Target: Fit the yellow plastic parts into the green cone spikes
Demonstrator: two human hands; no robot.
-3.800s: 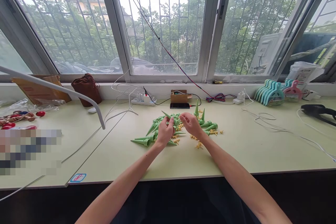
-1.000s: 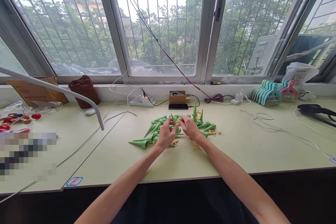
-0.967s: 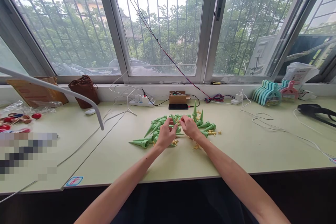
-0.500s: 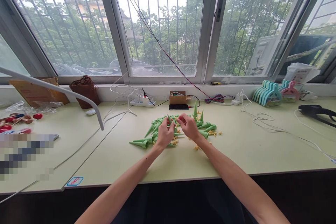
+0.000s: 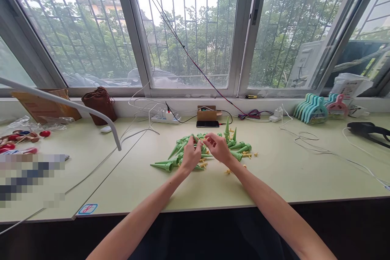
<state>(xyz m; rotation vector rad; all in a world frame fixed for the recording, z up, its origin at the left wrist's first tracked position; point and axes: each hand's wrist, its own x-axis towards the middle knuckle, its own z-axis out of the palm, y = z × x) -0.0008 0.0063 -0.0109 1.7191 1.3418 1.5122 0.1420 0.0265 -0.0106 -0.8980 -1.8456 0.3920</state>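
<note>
Stretching below the window (image 5: 185,48), the counter (image 5: 274,178) holds a heap of green cones (image 5: 166,167). At the heap, the left hand (image 5: 191,157) is closed around one cone (image 5: 195,138). Just beside it, the right hand (image 5: 218,148) is curled by a small yellow bit (image 5: 204,140); I cannot tell if it pinches that.

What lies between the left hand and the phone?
In the head view, green cones lie just beyond the left hand, then a strip of tabletop before the phone.
</note>
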